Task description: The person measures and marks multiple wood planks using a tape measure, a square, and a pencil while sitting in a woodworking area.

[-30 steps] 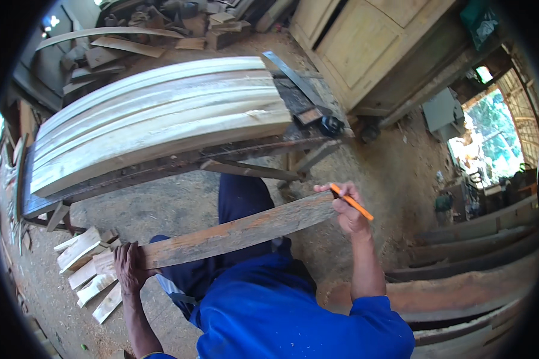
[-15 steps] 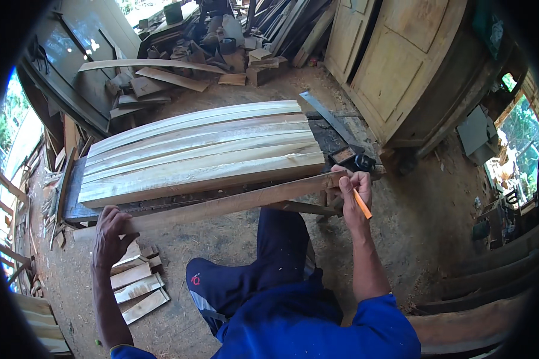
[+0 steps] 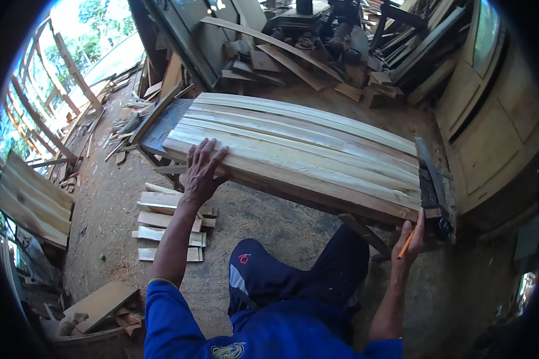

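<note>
My left hand [image 3: 200, 170] rests with spread fingers over the top and front edge of the pale boards [image 3: 293, 140] at their left end. The boards lie side by side lengthwise on a dark wooden workbench [image 3: 164, 122]. My right hand [image 3: 410, 239] holds an orange pencil [image 3: 404, 248] and touches the front board [image 3: 305, 194] at its right end, fingertips on the corner. A metal square [image 3: 428, 170] lies at the bench's right end, above a dark tool [image 3: 443, 227].
Short offcuts [image 3: 167, 236] lie on the floor left of my legs. Scrap timber [image 3: 281, 60] is heaped beyond the bench. A wooden cabinet [image 3: 491, 131] stands at right. A leaning panel [image 3: 33, 197], more scraps [image 3: 99, 302] and an open, framed side [image 3: 54, 84] are at left.
The plank I held across my body has moved forward to the bench's front edge. My left hand's fingers have spread. The view has swung left, bringing the open side into sight.
</note>
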`<state>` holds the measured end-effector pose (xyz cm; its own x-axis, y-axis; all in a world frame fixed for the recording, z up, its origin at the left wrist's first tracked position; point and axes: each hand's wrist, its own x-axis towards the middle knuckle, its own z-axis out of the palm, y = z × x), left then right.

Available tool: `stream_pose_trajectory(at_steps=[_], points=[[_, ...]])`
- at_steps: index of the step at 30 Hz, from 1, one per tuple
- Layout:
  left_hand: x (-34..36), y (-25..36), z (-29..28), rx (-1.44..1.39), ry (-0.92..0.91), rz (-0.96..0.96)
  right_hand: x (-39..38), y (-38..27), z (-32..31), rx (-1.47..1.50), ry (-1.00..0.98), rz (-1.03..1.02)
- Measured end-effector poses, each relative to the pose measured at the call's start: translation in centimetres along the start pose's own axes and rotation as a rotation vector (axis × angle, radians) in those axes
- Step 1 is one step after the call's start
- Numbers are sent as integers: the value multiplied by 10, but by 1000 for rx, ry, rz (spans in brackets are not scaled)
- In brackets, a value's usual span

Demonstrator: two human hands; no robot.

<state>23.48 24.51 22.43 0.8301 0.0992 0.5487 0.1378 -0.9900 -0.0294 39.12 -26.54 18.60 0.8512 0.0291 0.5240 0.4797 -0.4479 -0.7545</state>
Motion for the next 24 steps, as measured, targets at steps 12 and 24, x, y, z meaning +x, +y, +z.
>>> stream_pose_trajectory(at_steps=[12,24], points=[[-24,-158,15,-769,502,-879,2,17,3,95,68,122],[-7,-155,26,-927,324,-945,0,11,-2,203,51,258]])
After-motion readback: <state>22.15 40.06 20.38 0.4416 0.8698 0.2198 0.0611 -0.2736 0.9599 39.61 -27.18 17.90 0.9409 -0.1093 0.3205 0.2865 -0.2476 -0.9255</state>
